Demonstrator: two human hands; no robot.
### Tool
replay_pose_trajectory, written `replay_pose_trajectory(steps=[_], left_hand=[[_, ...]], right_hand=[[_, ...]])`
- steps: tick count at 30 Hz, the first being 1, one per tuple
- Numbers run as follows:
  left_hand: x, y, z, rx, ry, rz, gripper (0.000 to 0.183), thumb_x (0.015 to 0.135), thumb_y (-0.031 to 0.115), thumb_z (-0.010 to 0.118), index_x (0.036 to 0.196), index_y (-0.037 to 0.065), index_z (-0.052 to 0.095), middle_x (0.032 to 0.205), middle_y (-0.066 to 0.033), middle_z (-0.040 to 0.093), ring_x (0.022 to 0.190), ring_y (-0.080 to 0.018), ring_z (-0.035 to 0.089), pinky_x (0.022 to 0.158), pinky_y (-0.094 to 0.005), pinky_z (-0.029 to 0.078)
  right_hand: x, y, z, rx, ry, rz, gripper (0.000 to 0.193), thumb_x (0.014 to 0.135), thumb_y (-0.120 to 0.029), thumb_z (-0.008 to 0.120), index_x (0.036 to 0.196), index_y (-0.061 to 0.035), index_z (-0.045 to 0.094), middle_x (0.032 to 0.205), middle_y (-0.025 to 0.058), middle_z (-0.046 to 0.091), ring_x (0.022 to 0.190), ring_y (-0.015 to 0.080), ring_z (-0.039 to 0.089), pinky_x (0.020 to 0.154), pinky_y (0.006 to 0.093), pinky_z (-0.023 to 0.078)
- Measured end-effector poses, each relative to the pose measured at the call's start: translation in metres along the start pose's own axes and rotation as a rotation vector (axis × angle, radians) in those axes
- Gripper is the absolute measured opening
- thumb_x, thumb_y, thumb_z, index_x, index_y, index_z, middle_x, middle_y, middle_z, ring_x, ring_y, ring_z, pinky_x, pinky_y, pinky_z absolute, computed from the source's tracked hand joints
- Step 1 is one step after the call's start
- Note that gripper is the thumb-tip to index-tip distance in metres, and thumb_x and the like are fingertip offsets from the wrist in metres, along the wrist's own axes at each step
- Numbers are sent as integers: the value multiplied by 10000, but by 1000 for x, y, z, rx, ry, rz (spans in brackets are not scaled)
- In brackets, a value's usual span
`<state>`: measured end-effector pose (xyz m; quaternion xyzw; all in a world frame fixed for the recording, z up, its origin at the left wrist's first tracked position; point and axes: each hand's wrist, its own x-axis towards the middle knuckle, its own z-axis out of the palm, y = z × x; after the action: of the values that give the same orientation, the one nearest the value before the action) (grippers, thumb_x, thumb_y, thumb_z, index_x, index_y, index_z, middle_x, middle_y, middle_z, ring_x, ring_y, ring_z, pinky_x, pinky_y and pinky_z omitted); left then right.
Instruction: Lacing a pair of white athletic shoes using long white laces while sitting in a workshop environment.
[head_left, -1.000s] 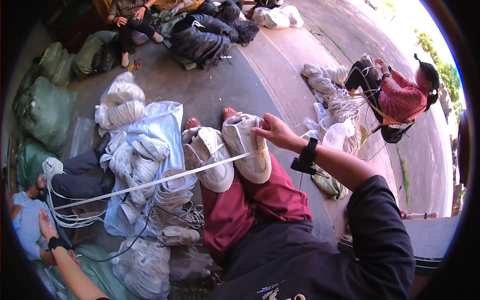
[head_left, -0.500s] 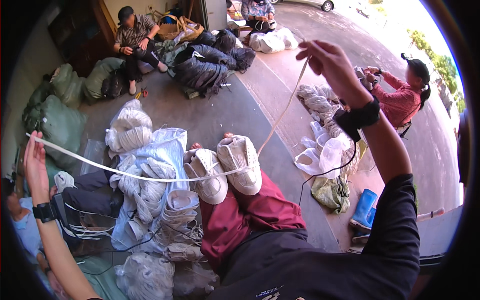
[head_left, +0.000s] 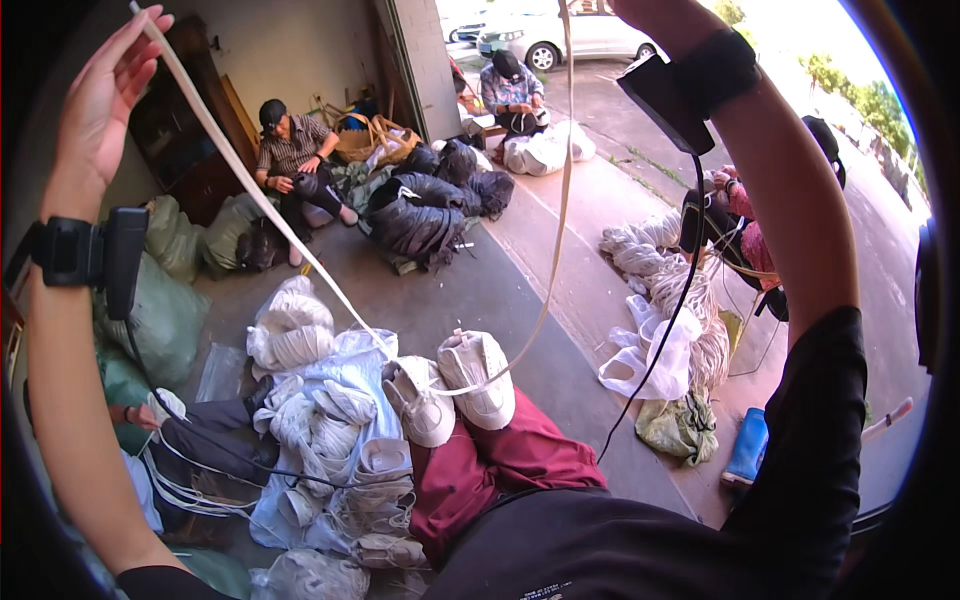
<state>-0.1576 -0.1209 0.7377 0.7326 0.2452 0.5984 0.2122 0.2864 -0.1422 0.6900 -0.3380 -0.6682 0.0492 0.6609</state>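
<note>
A long white shoelace [head_left: 262,200] hangs in a wide loop between my raised hands, its low part crossing the shoes on my lap. My left hand [head_left: 100,115], high at the left, pinches one end between thumb and fingertips. My right hand [head_left: 665,22] is at the top edge with its fingers cut off; the lace's other side rises out of view beside it. Two white shoes, a left one [head_left: 420,402] and a right one [head_left: 477,380], rest side by side over my dark red trousers [head_left: 525,445]. The lace passes through or over them; which, I cannot tell.
Bundled white shoe parts [head_left: 330,420] lie on plastic at my left, near another person's hand. More white bundles [head_left: 690,310], a white bag [head_left: 650,350] and a blue boot [head_left: 746,448] are at right. Black bundles [head_left: 420,215] and seated people are farther off. Cables trail from my wrists.
Both my hands have risen, drawing the lace into a deeper, steeper loop. My right hand has partly left the view. The view has tilted up, showing more of the parked car.
</note>
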Motion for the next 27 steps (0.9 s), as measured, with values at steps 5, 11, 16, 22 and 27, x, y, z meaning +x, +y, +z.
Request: replay_pose_trajectory(steps=[5,11,16,22,27], left_hand=[[28,71,57,-8,-22,63,305,966,251,649,1214,75,682,1153,-47,712,891,-30,641,801,-165,526],[26,140,127,-74,54,123,177,951,214,642,1000,49,680,893,-49,700,687,-78,630,606,-204,541],[35,176,149,18,-77,131,291,933,272,695,1150,77,704,1066,-34,730,855,-30,644,769,-162,521],[37,185,166,-48,-140,85,258,915,262,719,1106,89,716,998,7,730,840,-30,641,734,-164,504],[31,175,169,-91,-125,20,261,913,261,724,1109,89,716,959,20,720,838,-26,638,745,-165,501]], right_hand=[[19,-62,7,205,-1,-116,210,945,-177,643,955,21,711,826,77,703,564,102,513,485,252,402],[36,-115,21,243,22,-77,213,933,-199,668,888,5,708,664,22,608,512,85,496,452,255,379],[41,-153,16,193,38,-67,243,921,-201,682,797,5,712,607,-1,570,518,84,494,456,277,377],[40,-166,23,180,99,-162,240,927,-183,665,874,39,742,658,42,645,575,116,570,525,301,458],[30,-157,25,256,64,-111,232,925,-168,653,875,41,740,642,42,643,570,115,573,519,301,457]])
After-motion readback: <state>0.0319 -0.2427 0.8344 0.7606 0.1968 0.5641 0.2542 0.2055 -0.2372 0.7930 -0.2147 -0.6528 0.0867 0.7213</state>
